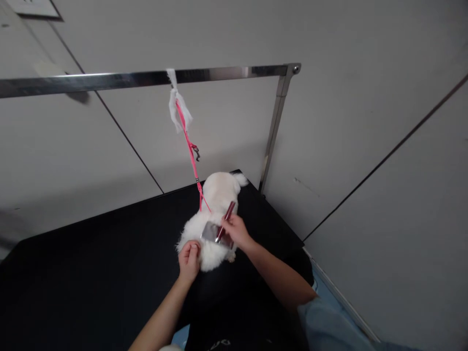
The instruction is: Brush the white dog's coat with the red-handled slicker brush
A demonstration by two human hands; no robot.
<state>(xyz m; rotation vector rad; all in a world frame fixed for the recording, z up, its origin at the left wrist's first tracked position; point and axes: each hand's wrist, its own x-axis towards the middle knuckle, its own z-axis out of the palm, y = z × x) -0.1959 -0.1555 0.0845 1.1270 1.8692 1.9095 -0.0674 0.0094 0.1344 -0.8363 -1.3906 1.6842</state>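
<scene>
A black table (109, 263) is spreading beneath and beyond both hands, running farther out on the left hand's side. Grey wall (365, 122) panels with dark seams are standing ahead and to the right, and a frame (36, 7) is hanging far ahead of the left hand. A metal bar (127, 79) is crossing in front of the wall, well beyond the hands, and meeting a post (276, 122) ahead and to the right of the right hand. White cloth (174, 102) is hanging knotted on the bar; from it a pink leash (191, 153) with a clip (197, 153) is running down to the dog.

The white dog (214, 218) is resting on the table, partly between the hands and partly beyond them. Its long axis is running away from the hands toward the wall, leaning slightly right.

The right hand (237, 231) is holding a brush (220, 234). The red handle is pointing away and slightly right, past the fingers; the flat head is lying across the fur, reaching toward the left hand. The left hand (189, 258) is resting at the coat's near left edge, fingers curled narrow; whether they are pinching fur, I cannot tell.
</scene>
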